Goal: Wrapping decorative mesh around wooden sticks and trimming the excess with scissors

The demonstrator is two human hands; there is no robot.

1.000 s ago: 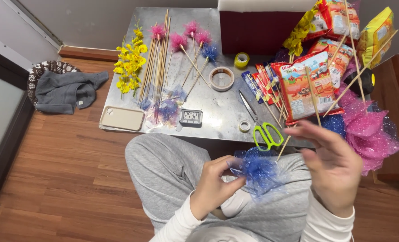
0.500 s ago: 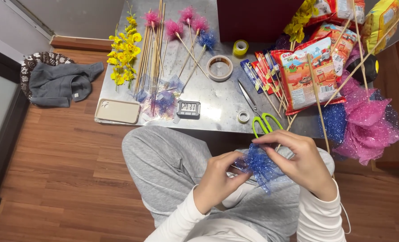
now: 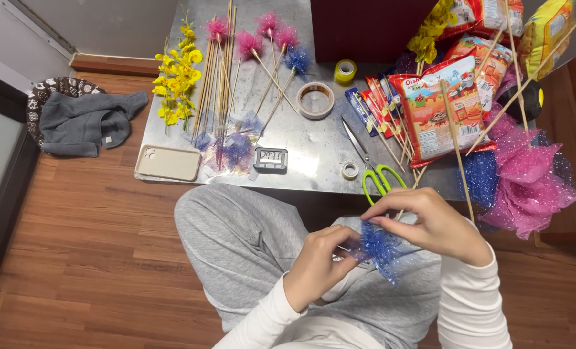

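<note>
Over the lap, in front of the metal table (image 3: pixel 314 148), the left hand (image 3: pixel 317 268) and the right hand (image 3: pixel 433 223) meet on a tuft of blue glittery mesh (image 3: pixel 377 249); the left fingers are pinched together on its near end, and the right thumb and fingertips are closed on its top, so both hands are clamped on the same piece. It sits just above the grey trousers (image 3: pixel 236 245), well below the table edge. On the right side of the table lies a big red and orange snack bag (image 3: pixel 440 110), rectangular, label up, with a thin wooden skewer across it; more red bags and a yellow bag (image 3: pixel 546 32) are stacked behind it at the far corner. A fan of narrow red and blue sachets (image 3: pixel 375 106) lies just left of the big bag. Green-handled scissors (image 3: pixel 375 174) rest at the near edge, close to the right hand. A wide roll of clear tape (image 3: pixel 315 100) and a small yellow tape roll (image 3: pixel 345 70) sit mid-table. At the left are a bundle of bamboo sticks (image 3: pixel 217 84), yellow artificial flowers (image 3: pixel 175 74), a beige phone (image 3: pixel 168 163) and a small digital timer (image 3: pixel 270 159). Pink mesh (image 3: pixel 533 181) spills off the right end.
</note>
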